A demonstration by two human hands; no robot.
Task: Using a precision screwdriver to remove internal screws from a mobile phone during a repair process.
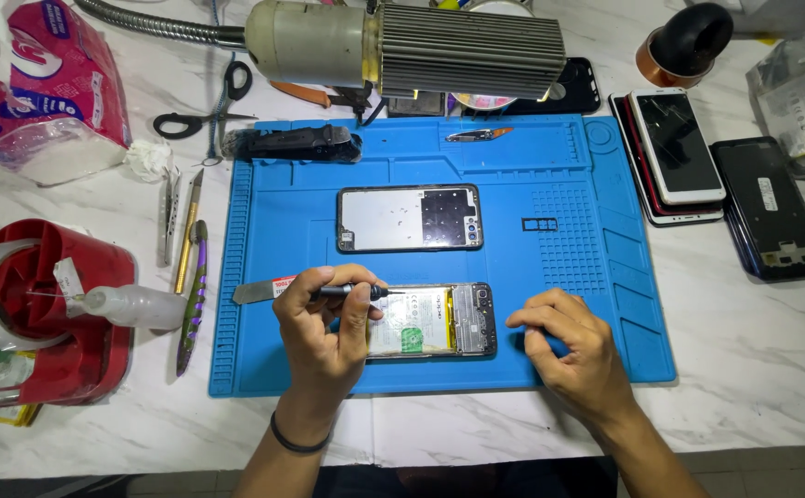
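Left hand [324, 323] fingers clamped on a black screwdriver [352, 292], tip over the opened phone [435, 320] at the blue mat's [587, 267] front edge; right hand [568, 346] fingers curled together, empty, resting on the mat just beside the phone's right end; detached back cover [409, 218] lies mid-mat; metal spudger [255, 292] by the left hand; marble counter [744, 350] underneath.
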